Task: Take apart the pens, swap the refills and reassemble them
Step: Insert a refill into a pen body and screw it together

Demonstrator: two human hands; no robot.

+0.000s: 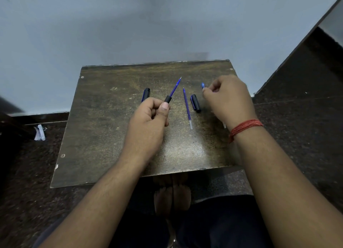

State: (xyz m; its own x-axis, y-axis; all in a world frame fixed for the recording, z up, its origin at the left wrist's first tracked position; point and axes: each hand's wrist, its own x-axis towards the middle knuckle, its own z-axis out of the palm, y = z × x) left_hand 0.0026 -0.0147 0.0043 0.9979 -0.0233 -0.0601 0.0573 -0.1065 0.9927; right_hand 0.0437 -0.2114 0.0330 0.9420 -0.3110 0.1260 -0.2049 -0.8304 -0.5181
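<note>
Toward the table's point(104, 145) far edge, left to right: cap point(146, 94), our left hand point(148, 118) fisted round a barrel point(168, 99) with refill point(174, 88) protruding, loose refill point(187, 108), second cap point(195, 103), right hand point(228, 97) pinching a blue tip piece point(203, 85). We judge: draw the refill straight out. No containers.

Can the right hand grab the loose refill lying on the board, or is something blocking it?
Probably yes. The loose refill lies bare on the board, between the two hands. Only the black cap sits between it and the right hand, which already pinches a small blue piece, so it may need to drop that first.
</note>
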